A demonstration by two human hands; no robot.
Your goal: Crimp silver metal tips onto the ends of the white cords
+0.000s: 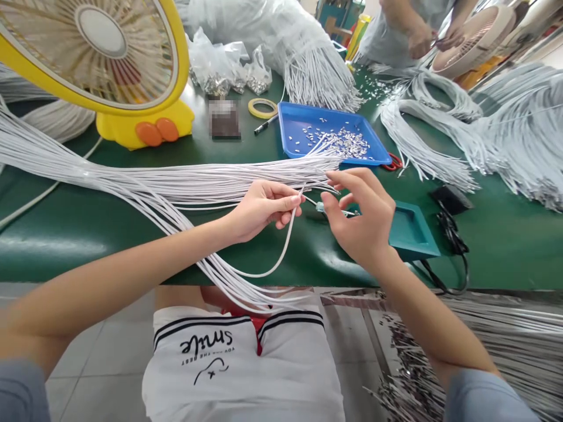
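My left hand pinches one white cord near its end; the cord loops down toward the table edge. My right hand is beside it, thumb and forefinger closed on a small metal clip at the cord's tip, the other fingers spread. A long bundle of white cords runs across the green table from the left. Its ends reach a blue tray of small metal clips.
A yellow fan stands at the back left. A teal device with a black cable sits to the right. Bags of clips, a tape roll and more cord bundles lie behind. Another person works at the far side.
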